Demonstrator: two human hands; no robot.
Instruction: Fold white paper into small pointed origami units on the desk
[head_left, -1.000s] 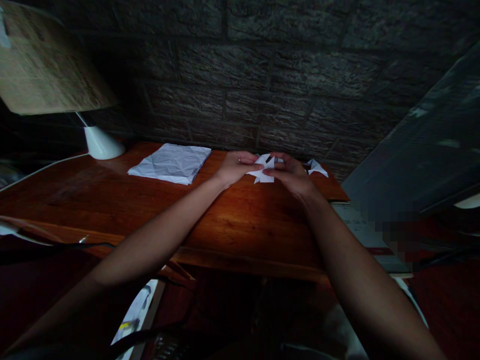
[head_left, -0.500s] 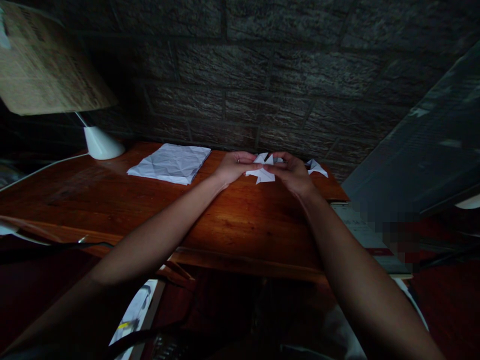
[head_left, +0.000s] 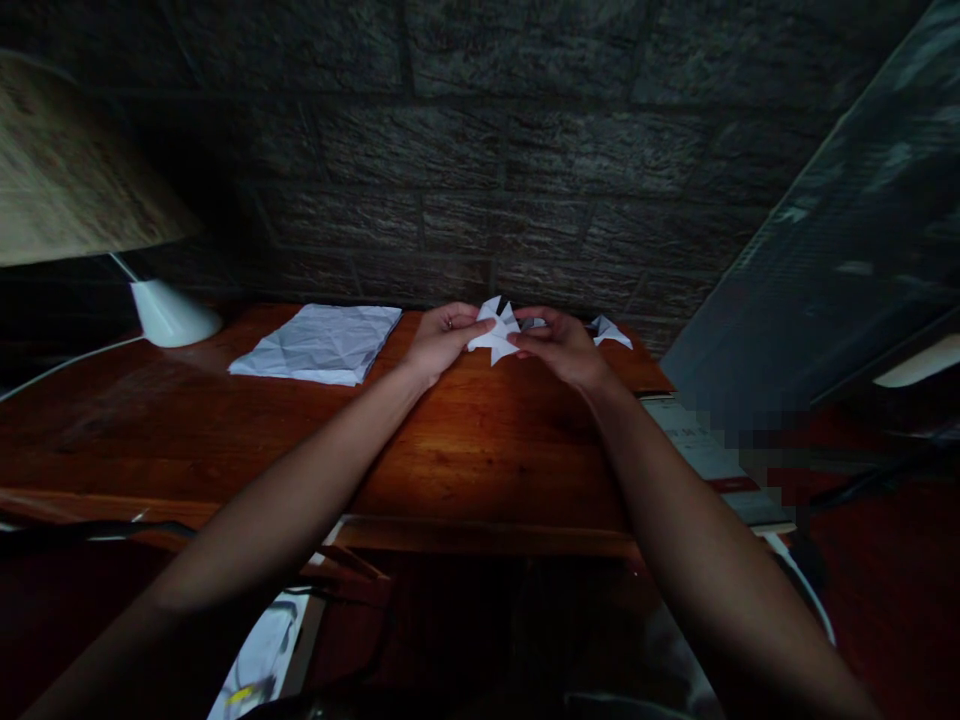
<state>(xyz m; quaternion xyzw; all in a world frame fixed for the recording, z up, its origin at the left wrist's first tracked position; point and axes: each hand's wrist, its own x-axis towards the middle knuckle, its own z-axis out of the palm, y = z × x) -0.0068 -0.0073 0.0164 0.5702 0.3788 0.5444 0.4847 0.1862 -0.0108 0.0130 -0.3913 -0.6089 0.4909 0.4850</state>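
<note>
Between both hands is a small white folded paper (head_left: 495,338) with several pointed flaps, held above the far part of the wooden table (head_left: 480,450). My left hand (head_left: 442,342) pinches its left side, thumb on the front face. My right hand (head_left: 559,345) grips its right side between thumb and fingers; the fingertips behind the paper are partly hidden. Just right of my right hand lies another folded white paper piece (head_left: 611,332). A bit of white paper (head_left: 534,323) also shows behind my right fingers. To the left rests a stack of creased white sheets (head_left: 319,345).
A lamp with a white base (head_left: 174,315) and a tan shade (head_left: 75,170) stands at the left, its cord trailing along the table. The dark brick wall (head_left: 480,150) rises right behind the table. At the right a grey panel (head_left: 795,230) leans beside a pale box (head_left: 686,430).
The folded paper has turned a little in my hands, and my left thumb now sits higher on its face. The whole view has shifted slightly; both hands keep their hold.
</note>
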